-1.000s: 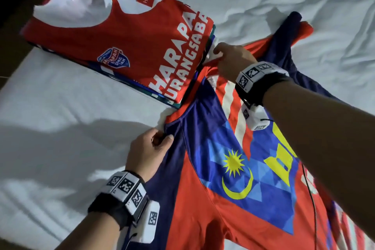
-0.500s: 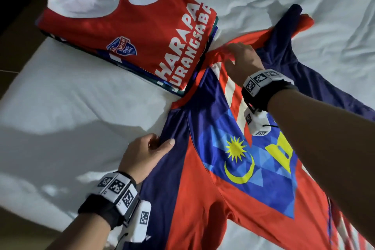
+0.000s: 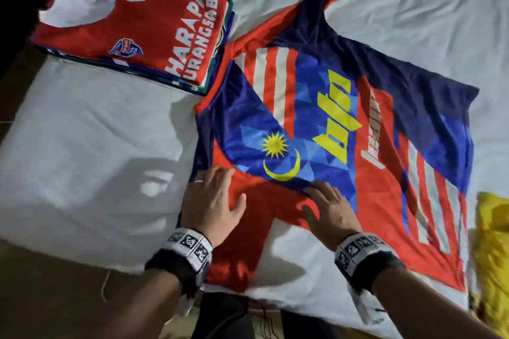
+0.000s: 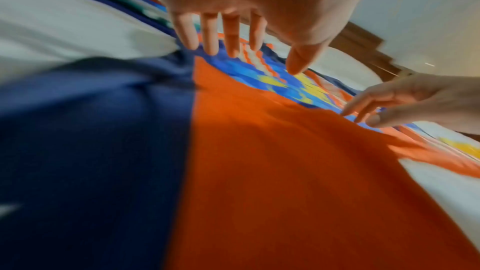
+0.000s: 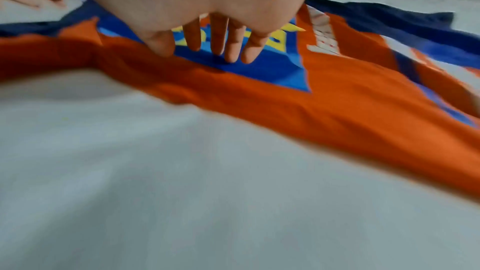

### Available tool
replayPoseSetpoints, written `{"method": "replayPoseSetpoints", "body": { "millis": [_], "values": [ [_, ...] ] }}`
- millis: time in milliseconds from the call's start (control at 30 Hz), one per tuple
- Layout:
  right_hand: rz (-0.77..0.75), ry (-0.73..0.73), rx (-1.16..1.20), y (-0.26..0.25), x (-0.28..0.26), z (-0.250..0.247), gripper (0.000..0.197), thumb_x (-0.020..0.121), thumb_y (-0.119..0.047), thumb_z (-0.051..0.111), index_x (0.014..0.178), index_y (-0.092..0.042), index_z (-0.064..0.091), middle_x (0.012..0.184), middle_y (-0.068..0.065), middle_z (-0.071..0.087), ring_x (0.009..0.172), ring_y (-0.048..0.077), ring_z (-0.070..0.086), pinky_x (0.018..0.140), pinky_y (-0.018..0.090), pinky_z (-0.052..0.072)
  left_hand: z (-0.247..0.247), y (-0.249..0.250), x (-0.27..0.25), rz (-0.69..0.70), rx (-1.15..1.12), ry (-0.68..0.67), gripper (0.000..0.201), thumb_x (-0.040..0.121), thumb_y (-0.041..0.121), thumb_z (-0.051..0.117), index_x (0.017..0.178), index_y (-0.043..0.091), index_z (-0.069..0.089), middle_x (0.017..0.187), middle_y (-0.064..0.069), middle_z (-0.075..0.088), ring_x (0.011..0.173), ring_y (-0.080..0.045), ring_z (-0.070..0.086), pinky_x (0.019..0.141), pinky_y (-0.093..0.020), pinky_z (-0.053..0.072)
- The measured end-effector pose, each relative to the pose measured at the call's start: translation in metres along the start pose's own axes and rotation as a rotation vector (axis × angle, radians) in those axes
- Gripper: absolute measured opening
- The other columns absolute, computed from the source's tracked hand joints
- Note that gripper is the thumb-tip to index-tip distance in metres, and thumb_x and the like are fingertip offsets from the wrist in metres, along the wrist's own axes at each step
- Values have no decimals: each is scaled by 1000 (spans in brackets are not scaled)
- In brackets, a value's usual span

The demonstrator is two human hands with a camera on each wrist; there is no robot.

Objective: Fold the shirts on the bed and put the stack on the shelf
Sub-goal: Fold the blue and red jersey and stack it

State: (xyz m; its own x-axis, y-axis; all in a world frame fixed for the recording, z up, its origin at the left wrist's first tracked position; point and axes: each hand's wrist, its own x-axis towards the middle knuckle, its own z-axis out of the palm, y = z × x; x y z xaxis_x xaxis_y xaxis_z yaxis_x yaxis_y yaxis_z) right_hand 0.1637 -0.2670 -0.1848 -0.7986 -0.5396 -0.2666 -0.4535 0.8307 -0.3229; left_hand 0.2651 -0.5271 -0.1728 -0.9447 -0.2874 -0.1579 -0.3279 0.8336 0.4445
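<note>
A red, navy and blue flag-print shirt (image 3: 325, 118) lies spread flat on the white bed (image 3: 82, 146), one sleeve pointing away. My left hand (image 3: 214, 195) rests flat with spread fingers on its near red part (image 4: 259, 151), beside the navy side panel. My right hand (image 3: 327, 209) lies flat a little to the right, fingertips on the blue patch (image 5: 233, 65). Neither hand grips cloth. A stack of folded shirts (image 3: 143, 36), topped by a red and white one, sits at the far left.
A yellow cloth (image 3: 493, 250) lies at the bed's right edge. The bed's near edge and dark floor (image 3: 41, 297) run along the bottom left. Wrinkled white sheet stretches beyond the shirt. A wooden headboard (image 4: 363, 44) shows in the left wrist view.
Both hands have let go of the shirt's collar and shoulder area and moved toward me, onto its near red part. The shirt now lies spread out flat.
</note>
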Motion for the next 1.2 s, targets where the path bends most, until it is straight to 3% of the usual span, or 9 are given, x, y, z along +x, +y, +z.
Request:
{"method": "replayPoseSetpoints", "body": {
  "millis": [167,500,633,700,800,900,967,1067,1200],
  "values": [
    [112,-16,-202,81,-102,-9,52,69,-36,49,117,-19,59,124,10,56,101,35,53,78,47,52,48,80,-19,381,220,-249,46,67,45,67,104,20,64,109,-8,60,100,-34,58,78,-45,48],
    [353,-189,-252,207,-163,-46,30,60,1,71,88,-9,64,85,12,60,76,40,63,53,43,52,61,106,-13,273,509,-279,13,65,9,61,77,14,57,79,-11,52,73,-36,58,56,-43,45],
    [222,-369,-188,222,-180,-57,34,73,-30,54,104,-22,67,103,2,65,101,33,62,85,42,50,56,112,-26,212,621,-396,17,61,28,53,69,16,63,73,-7,60,74,-34,61,66,-45,45],
    [177,-303,-126,225,-177,-61,36,74,-40,42,89,-20,67,92,2,64,91,33,64,80,41,52,58,126,-23,187,615,-361,30,65,43,50,67,16,64,72,-7,63,76,-33,60,73,-45,38],
    [135,-89,-90,224,-166,-57,35,81,-37,42,96,-16,65,98,5,61,87,32,60,67,40,52,71,153,-14,234,536,-259,41,74,51,46,85,15,63,85,-10,59,83,-35,57,72,-46,39],
    [232,-131,-165,227,-159,-48,37,88,-39,50,119,-22,58,118,6,56,101,32,55,68,42,52,91,172,-12,185,499,-335,52,77,56,43,99,13,62,91,-13,56,80,-38,57,61,-44,46],
    [332,-78,-168,237,-148,-51,31,90,-40,52,111,-19,63,110,8,59,97,36,58,65,42,51,98,183,-7,133,484,-339,54,75,56,43,96,10,62,88,-14,57,76,-40,58,58,-44,47],
    [208,129,-166,249,-113,-64,38,91,-39,42,105,-14,66,109,11,62,92,38,61,68,44,53,109,198,11,218,428,-241,57,79,54,43,110,10,63,104,-15,59,93,-40,59,71,-49,49],
    [-13,62,-274,277,-65,-72,54,91,-40,48,140,-18,49,153,15,38,129,39,46,97,51,44,131,216,37,231,363,-182,73,85,58,43,144,16,48,150,-16,42,132,-43,43,99,-58,42]
  ]
}}
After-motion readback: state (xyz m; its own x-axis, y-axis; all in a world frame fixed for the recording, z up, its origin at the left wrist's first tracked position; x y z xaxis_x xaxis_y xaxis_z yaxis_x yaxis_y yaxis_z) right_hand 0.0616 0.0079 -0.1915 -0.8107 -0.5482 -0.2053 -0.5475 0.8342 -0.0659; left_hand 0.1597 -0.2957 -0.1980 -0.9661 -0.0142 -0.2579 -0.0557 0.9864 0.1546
